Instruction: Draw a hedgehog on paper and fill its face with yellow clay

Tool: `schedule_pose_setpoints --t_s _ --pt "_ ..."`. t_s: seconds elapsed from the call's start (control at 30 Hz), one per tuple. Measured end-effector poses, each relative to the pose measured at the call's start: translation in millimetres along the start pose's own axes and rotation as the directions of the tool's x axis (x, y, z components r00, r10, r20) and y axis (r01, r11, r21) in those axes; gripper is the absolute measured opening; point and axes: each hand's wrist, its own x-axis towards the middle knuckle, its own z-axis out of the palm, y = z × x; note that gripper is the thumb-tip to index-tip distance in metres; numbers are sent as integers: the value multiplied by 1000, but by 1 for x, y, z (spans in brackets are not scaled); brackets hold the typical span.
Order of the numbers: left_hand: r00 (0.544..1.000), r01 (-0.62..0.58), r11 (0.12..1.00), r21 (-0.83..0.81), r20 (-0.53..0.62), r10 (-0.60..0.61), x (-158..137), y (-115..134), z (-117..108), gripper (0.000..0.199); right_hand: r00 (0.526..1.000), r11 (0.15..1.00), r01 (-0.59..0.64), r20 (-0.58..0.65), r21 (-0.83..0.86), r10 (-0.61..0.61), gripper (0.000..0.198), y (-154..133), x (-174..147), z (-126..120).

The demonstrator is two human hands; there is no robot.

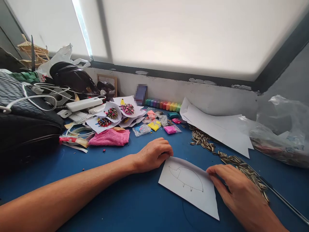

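Observation:
A white sheet of paper [190, 190] bears a pen outline of a hedgehog-like animal with a pointed snout and short legs. My left hand [153, 154] pinches its upper left corner, fingers curled. At the upper right edge, my right hand [238, 183] grips the same sheet between thumb and fingers. The sheet lies slightly tilted above the blue table [135, 199]. Striped sunflower seeds [251, 170] are heaped just beyond and beside my right hand. Small bags of coloured clay, among them a yellow one [154, 125] and a magenta one [171, 129], lie beyond my left hand.
Finished seed-covered animals on paper [104, 121] lie at the back left, behind a pink cloth [109, 137]. A black bag [26, 129] fills the left side. White sheets [217, 124], a metal rod [287, 201] and a clear plastic bag [282, 135] are on the right.

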Motion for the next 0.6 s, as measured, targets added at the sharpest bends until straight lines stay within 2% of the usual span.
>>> schedule_pose_setpoints --t_s 0.2,0.33,0.47,0.53,0.6 --pt "1000 19 1000 -1 2 -19 0 0 1 17 997 998 44 -53 -50 -47 27 4 -3 1" --pt "1000 29 1000 4 8 -29 -1 1 0 16 998 994 43 -41 -99 -47 28 5 -2 3" --pt "999 33 999 10 7 -33 -1 2 -1 15 996 982 27 -83 -186 -44 33 9 -3 -1" --pt "999 34 999 12 5 -34 -1 2 0 15 997 974 -55 -72 -220 41 35 15 -4 -10" --pt "999 36 999 14 0 -36 -1 2 1 17 972 951 -225 24 -210 235 32 23 -7 -22"
